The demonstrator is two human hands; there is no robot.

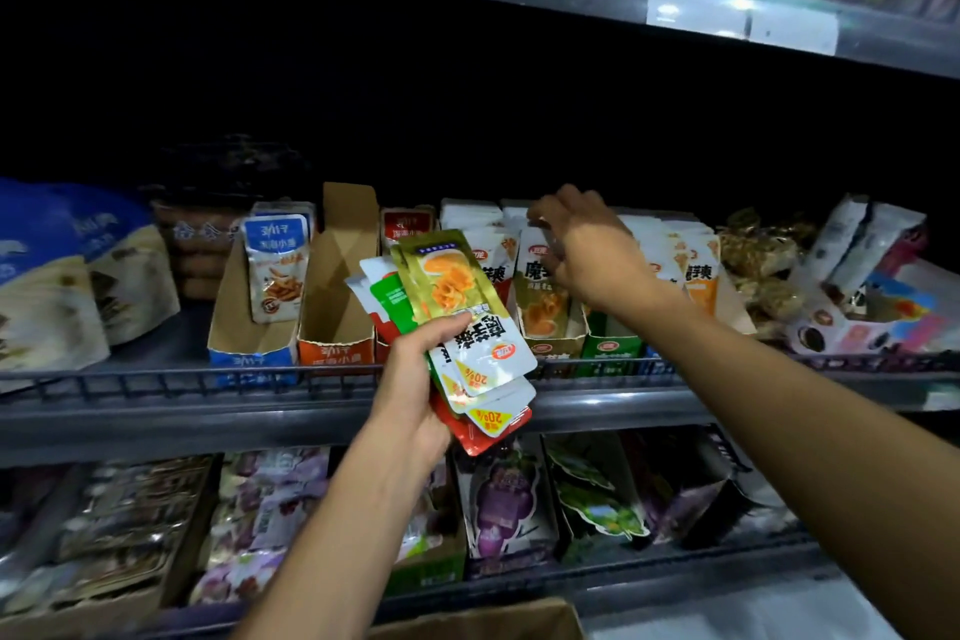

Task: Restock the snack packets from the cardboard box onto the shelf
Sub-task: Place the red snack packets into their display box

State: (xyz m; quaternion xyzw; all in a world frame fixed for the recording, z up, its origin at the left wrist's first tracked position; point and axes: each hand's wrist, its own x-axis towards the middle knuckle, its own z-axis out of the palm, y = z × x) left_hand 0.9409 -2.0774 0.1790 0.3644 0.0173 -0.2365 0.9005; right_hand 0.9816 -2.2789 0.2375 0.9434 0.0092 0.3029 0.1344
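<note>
My left hand (415,379) grips a fanned stack of snack packets (462,322), gold, green, white and red, in front of the middle shelf (156,411). My right hand (582,250) reaches into the rows of white and orange packets (540,276) standing in display cartons on that shelf, its fingers curled down among the packet tops. Whether it pinches a packet there I cannot make out. At the bottom edge a corner of the cardboard box (498,618) shows.
An empty brown display carton (337,286) stands left of the stack, beside a carton with a blue-labelled packet (275,265). Blue and white bags (62,265) fill the left, mixed snacks (831,276) the right. A lower shelf (519,509) holds purple and green packs.
</note>
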